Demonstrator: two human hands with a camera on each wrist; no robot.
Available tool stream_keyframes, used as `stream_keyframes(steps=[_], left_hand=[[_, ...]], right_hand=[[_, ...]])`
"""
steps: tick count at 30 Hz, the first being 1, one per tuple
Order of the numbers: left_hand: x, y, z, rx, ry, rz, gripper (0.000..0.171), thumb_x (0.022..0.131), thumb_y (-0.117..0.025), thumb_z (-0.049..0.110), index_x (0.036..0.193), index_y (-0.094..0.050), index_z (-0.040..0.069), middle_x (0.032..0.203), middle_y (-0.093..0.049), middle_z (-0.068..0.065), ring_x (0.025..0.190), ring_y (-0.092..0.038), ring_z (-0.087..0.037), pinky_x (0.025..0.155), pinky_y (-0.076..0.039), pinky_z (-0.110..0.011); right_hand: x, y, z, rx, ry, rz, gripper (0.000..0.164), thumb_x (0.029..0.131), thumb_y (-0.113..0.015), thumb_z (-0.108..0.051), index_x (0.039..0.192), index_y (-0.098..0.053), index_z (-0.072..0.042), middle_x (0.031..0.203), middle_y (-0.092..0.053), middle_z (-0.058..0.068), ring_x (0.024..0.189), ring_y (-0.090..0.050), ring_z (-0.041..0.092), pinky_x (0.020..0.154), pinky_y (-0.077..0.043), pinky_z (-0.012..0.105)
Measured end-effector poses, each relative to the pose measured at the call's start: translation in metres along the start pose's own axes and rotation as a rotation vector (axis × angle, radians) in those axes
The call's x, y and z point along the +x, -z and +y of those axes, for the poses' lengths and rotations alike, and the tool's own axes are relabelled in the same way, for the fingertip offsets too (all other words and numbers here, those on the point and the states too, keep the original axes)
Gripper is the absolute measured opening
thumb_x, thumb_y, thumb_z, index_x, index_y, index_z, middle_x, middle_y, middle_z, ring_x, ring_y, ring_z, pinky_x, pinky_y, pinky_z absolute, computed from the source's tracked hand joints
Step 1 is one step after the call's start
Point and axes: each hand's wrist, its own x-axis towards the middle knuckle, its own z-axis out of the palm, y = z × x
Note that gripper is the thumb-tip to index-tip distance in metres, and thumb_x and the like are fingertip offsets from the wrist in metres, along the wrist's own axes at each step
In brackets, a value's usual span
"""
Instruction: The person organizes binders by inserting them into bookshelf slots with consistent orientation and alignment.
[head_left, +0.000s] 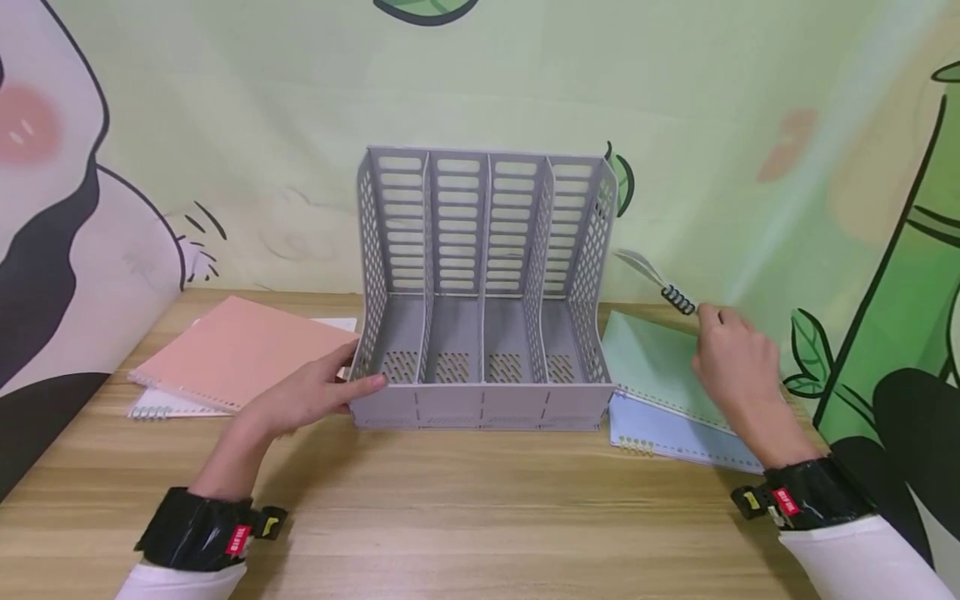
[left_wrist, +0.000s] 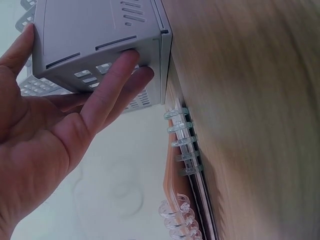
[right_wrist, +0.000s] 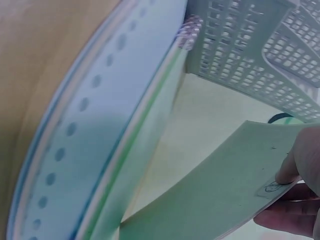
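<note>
A grey four-slot file rack [head_left: 480, 408] stands upright mid-table, its slots facing forward. My left hand [head_left: 307, 392] grips its front left corner, thumb over the front rim and fingers against the outer side wall. In the left wrist view, the fingertips [left_wrist: 127, 67] lie on the rack [left_wrist: 95, 30]. My right hand [head_left: 738, 367] pinches a thin spiral notebook [head_left: 678, 300] with a dark coil, raised above the table right of the rack and seen nearly edge-on. The right wrist view shows its greenish cover [right_wrist: 220, 185] between thumb and fingers.
Left of the rack, a pink notebook [head_left: 247, 350] lies on a white spiral notebook [head_left: 168, 404]. To the right, a green notebook [head_left: 656, 358] overlaps a blue notebook [head_left: 660, 429]. A printed cloth [head_left: 480, 75] hangs behind the wooden table [head_left: 480, 508].
</note>
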Motion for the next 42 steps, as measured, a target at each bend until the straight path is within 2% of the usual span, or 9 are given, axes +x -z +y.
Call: stream_keyframes(steps=[6, 13, 23, 28, 33, 36, 40, 42], left_hand=[[0.0, -0.001, 0.0, 0.018, 0.007, 0.013, 0.074, 0.1, -0.06, 0.034, 0.156, -0.019, 0.009, 0.143, -0.038, -0.021, 0.117, -0.056, -0.033, 0.083, -0.053, -0.034], [0.0, -0.001, 0.0, 0.001, 0.009, 0.012, 0.074, 0.1, -0.06, 0.033, 0.157, -0.018, 0.01, 0.144, -0.037, -0.021, 0.118, -0.054, -0.034, 0.084, -0.053, -0.035], [-0.001, -0.001, 0.001, -0.015, 0.018, 0.015, 0.073, 0.1, -0.06, 0.03, 0.156, -0.019, 0.008, 0.144, -0.038, -0.022, 0.118, -0.055, -0.034, 0.084, -0.053, -0.035], [-0.002, -0.002, 0.003, -0.011, 0.02, 0.018, 0.075, 0.099, -0.061, 0.032, 0.156, -0.018, 0.007, 0.144, -0.036, -0.022, 0.118, -0.054, -0.035, 0.084, -0.053, -0.035], [-0.004, -0.001, 0.004, -0.011, 0.027, 0.023, 0.078, 0.099, -0.061, 0.033, 0.157, -0.016, 0.006, 0.146, -0.034, -0.023, 0.119, -0.053, -0.035, 0.083, -0.053, -0.036], [-0.004, -0.001, 0.004, -0.018, 0.029, 0.024, 0.077, 0.099, -0.061, 0.032, 0.157, -0.016, 0.006, 0.146, -0.035, -0.023, 0.119, -0.054, -0.035, 0.084, -0.053, -0.036], [-0.002, -0.002, 0.003, -0.031, 0.022, 0.017, 0.075, 0.099, -0.061, 0.031, 0.156, -0.018, 0.006, 0.144, -0.037, -0.023, 0.119, -0.054, -0.034, 0.085, -0.053, -0.036], [-0.002, -0.002, 0.003, -0.043, 0.02, 0.013, 0.075, 0.099, -0.061, 0.029, 0.156, -0.019, 0.006, 0.144, -0.038, -0.023, 0.12, -0.054, -0.034, 0.085, -0.052, -0.036]], right_hand=[[0.004, 0.009, -0.001, 0.045, -0.026, 0.006, 0.019, 0.081, -0.06, 0.009, 0.1, -0.055, 0.009, 0.075, -0.055, 0.024, 0.046, -0.05, 0.034, 0.034, -0.038, 0.039], [0.009, 0.019, -0.002, 0.074, -0.048, 0.075, 0.005, 0.088, -0.054, 0.004, 0.092, -0.053, 0.008, 0.067, -0.05, 0.019, 0.042, -0.047, 0.033, 0.035, -0.035, 0.042], [0.011, 0.03, -0.011, 0.135, -0.08, 0.144, 0.008, 0.091, -0.053, 0.001, 0.089, -0.054, 0.008, 0.067, -0.051, 0.018, 0.045, -0.049, 0.036, 0.038, -0.036, 0.046], [0.011, 0.034, -0.016, 0.172, -0.081, 0.184, 0.008, 0.088, -0.055, 0.003, 0.083, -0.054, 0.008, 0.065, -0.053, 0.018, 0.042, -0.047, 0.031, 0.036, -0.032, 0.039], [0.011, 0.039, -0.021, 0.206, -0.113, 0.194, 0.011, 0.09, -0.055, 0.001, 0.089, -0.055, 0.012, 0.071, -0.059, 0.027, 0.043, -0.052, 0.034, 0.036, -0.028, 0.03], [0.012, 0.043, -0.025, 0.232, -0.122, 0.204, 0.014, 0.09, -0.054, 0.001, 0.093, -0.056, 0.014, 0.076, -0.061, 0.029, 0.046, -0.055, 0.037, 0.037, -0.029, 0.03], [0.011, 0.047, -0.027, 0.266, -0.126, 0.233, 0.018, 0.09, -0.055, 0.0, 0.098, -0.057, 0.017, 0.082, -0.062, 0.032, 0.052, -0.059, 0.044, 0.039, -0.037, 0.036], [0.01, 0.05, -0.027, 0.278, -0.131, 0.246, 0.02, 0.09, -0.056, 0.0, 0.1, -0.057, 0.017, 0.084, -0.063, 0.031, 0.054, -0.06, 0.044, 0.041, -0.038, 0.029]])
